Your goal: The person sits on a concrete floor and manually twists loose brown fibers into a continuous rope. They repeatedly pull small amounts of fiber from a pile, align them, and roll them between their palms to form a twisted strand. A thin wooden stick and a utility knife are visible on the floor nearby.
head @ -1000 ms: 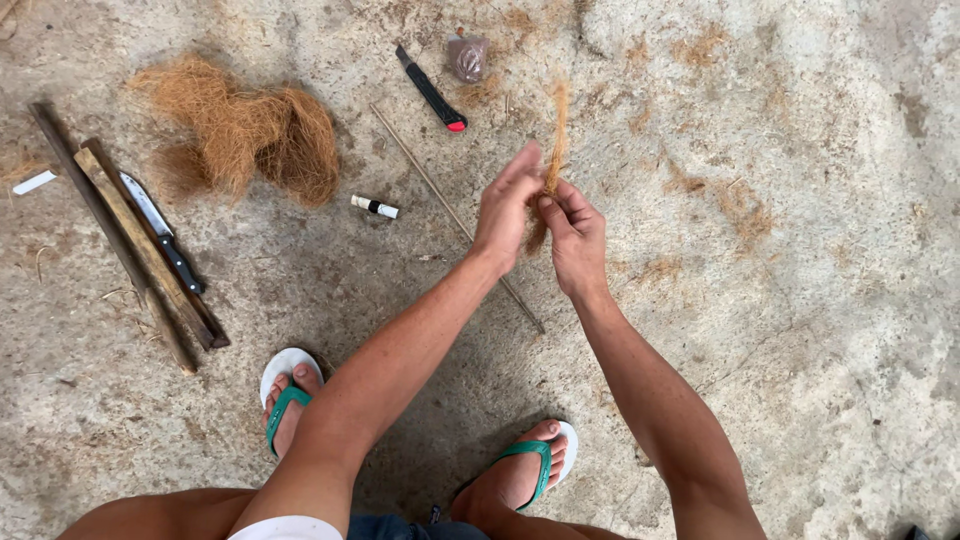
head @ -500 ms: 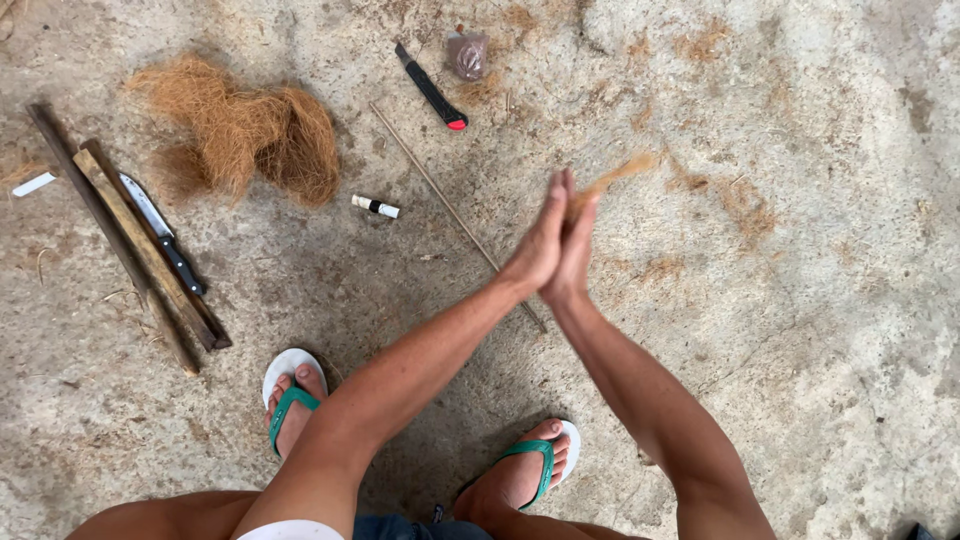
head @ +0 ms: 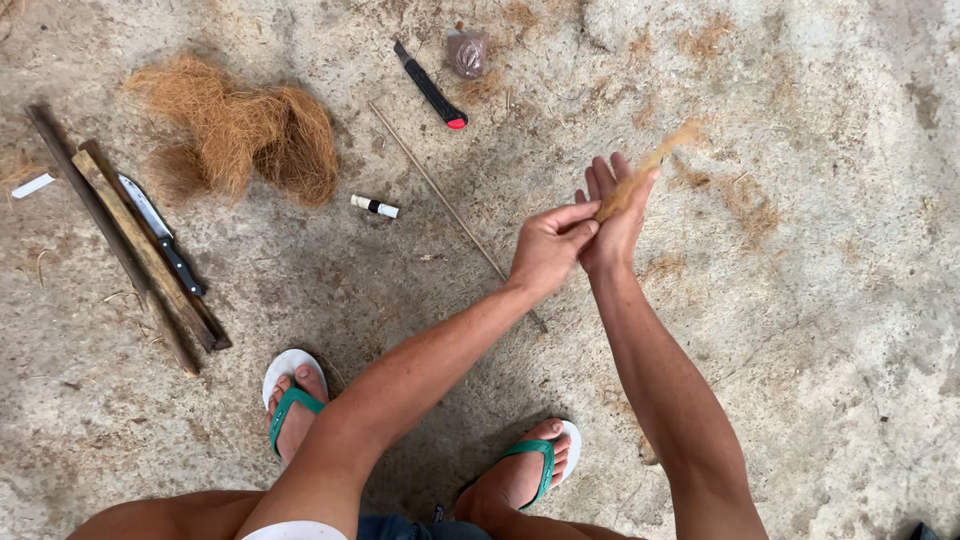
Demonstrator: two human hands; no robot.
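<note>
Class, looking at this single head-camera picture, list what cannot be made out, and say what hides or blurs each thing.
- Fibre strand: its far end is motion-blurred, its lower part hidden between the left hand and right hand.
- Right palm: faces away behind the left hand, so its grip is unclear.
- Small bag: contents too small to tell.
- Thin stick: the left forearm covers its near end.
</note>
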